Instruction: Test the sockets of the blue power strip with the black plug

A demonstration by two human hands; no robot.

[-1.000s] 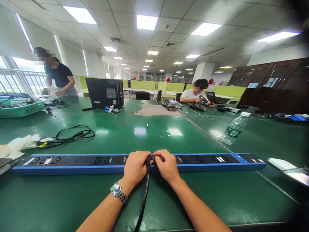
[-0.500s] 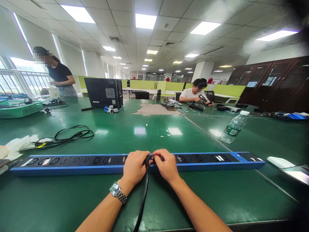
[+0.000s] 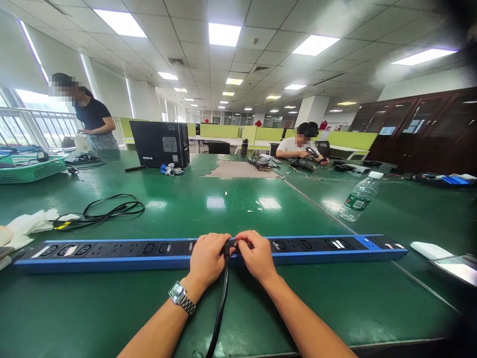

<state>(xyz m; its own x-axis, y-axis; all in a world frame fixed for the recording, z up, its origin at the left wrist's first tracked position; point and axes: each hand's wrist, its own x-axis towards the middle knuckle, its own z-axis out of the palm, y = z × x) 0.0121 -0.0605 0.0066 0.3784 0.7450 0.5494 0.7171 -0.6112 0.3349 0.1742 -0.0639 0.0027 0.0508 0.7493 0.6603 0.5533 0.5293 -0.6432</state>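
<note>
A long blue power strip (image 3: 112, 264) with rows of black sockets lies across the green table in front of me. My left hand (image 3: 207, 259), a metal-band watch on its wrist, rests over the middle of the strip, its fingers closed around the plug (image 3: 227, 249) of a black power cord (image 3: 219, 315). The cord runs down toward the table's near edge. Just to the right, my right hand (image 3: 258, 256) is closed in a pinch close to the plug, above the strip. Whatever its fingertips hold is mostly hidden by the fingers.
Beyond the strip are a coiled black cable (image 3: 108, 211), a tilted water bottle (image 3: 359, 199), a black computer case (image 3: 160, 144) and a green basket (image 3: 33, 171). White tissue (image 3: 32, 223) lies left, a phone (image 3: 458, 267) right. Two people work farther back.
</note>
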